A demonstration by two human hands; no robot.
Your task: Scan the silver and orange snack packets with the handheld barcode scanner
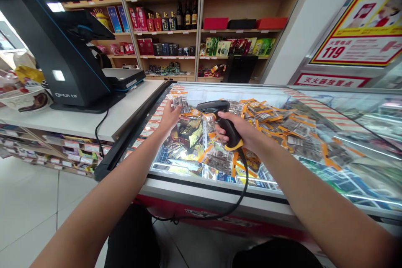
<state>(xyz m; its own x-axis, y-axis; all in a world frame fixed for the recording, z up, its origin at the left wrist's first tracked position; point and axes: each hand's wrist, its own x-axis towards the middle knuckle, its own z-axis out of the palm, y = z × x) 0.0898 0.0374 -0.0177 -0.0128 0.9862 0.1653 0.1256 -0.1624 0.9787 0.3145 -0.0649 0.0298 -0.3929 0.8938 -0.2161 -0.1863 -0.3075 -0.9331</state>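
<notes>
My right hand (232, 127) is wrapped round the grip of a black and yellow barcode scanner (230, 132), whose head points left toward my other hand. My left hand (170, 116) holds a small snack packet (181, 101) with orange edges and a clear, dark-filled middle, at the left side of the freezer top. Many similar orange-edged packets (266, 115) lie loosely heaped on the glass lid, to the right of the scanner and beneath it. From the scanner's base a black cable (246, 176) loops down past the freezer's front edge.
A chest freezer (188, 190) with a glass top stands before me, goods showing through it. On the white counter (128, 111) at left are a checkout terminal (75, 63) and a paper bowl (27, 99). Shelves (169, 33) of boxes and bottles line the back.
</notes>
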